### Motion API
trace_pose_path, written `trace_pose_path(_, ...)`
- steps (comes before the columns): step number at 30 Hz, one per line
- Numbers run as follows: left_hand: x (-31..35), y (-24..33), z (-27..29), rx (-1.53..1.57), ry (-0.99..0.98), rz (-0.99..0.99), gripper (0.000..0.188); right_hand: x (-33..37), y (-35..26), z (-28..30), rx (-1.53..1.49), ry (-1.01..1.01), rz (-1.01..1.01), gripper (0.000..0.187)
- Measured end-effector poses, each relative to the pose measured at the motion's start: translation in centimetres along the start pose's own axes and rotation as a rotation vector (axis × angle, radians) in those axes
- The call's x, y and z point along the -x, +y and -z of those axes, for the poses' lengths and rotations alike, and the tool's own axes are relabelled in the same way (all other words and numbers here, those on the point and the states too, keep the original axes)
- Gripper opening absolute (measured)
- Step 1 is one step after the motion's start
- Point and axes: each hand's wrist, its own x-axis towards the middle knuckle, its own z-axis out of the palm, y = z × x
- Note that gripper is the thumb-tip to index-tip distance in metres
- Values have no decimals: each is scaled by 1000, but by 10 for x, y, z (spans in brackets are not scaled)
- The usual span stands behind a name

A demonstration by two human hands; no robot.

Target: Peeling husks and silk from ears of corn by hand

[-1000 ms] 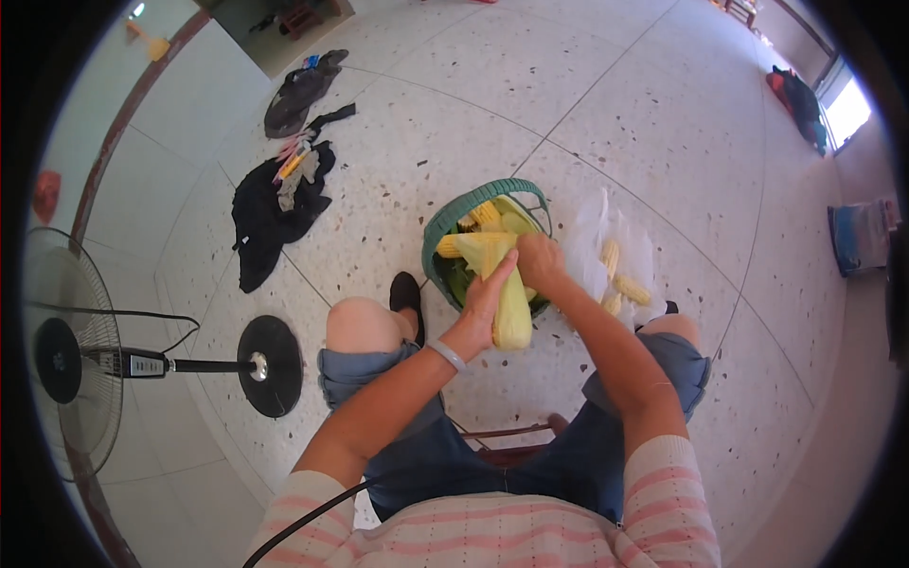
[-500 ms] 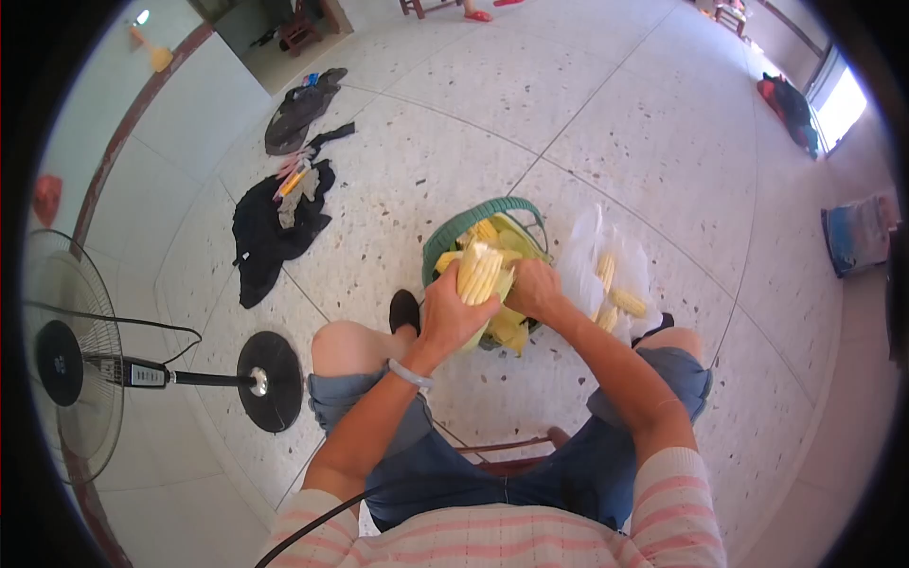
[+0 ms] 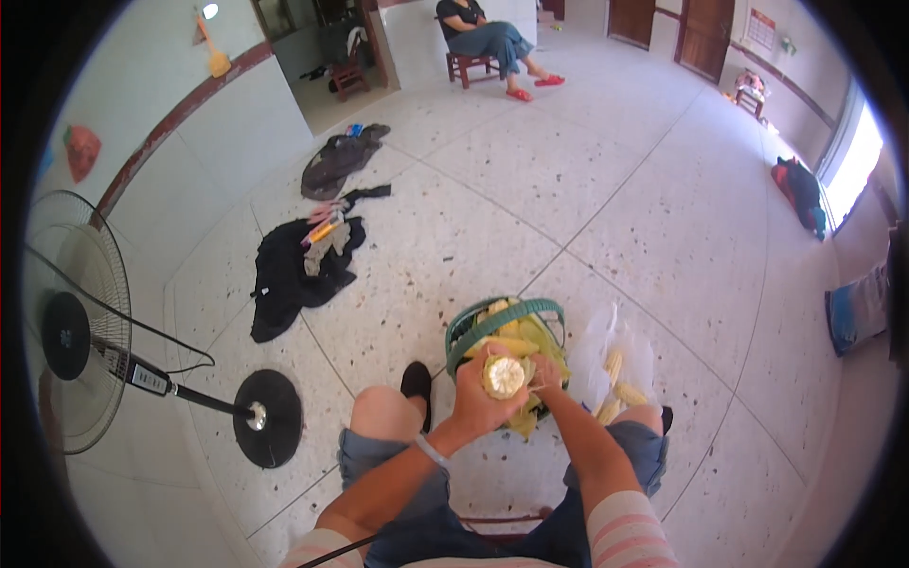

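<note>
My left hand [image 3: 478, 402] is wrapped round an ear of corn [image 3: 504, 377], whose pale cut end faces up. Close against the ear, the curled fingers of my right hand [image 3: 545, 375] grip what looks like its husk, mostly hidden by the fingers. Both hands are over the near side of a green basket [image 3: 461, 331] with a raised handle, which holds yellow-green husks [image 3: 516, 331]. To the right, a thin white plastic bag [image 3: 595, 348] on the floor contains several peeled ears of corn [image 3: 630, 393].
A standing fan [image 3: 268, 417] is at my left. Black clothing [image 3: 284, 279] and a dark grey garment [image 3: 341, 163] lie on the tiled floor. A person [image 3: 507, 43] in red slippers sits on a stool at the back. A blue packed bag [image 3: 857, 312] stands by the right wall.
The view has tilted up, bringing the seated person into sight. My left hand has tipped the ear so its cut end faces up. My right hand stays close beside it.
</note>
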Motion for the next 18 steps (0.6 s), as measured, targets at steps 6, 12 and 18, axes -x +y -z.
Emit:
trace_pose_path(6, -6, -14, 1, 140, 202, 79, 32, -14, -28, 18, -177, -55, -32, 43)
trace_pose_path(12, -16, -28, -6, -18, 336, 144, 37, -16, -14, 45, -356, -179, -39, 84)
trace_pose_path(18, -21, -37, 7, -44, 443, 143, 41, -16, -56, 112, -377, -252, 17, 91)
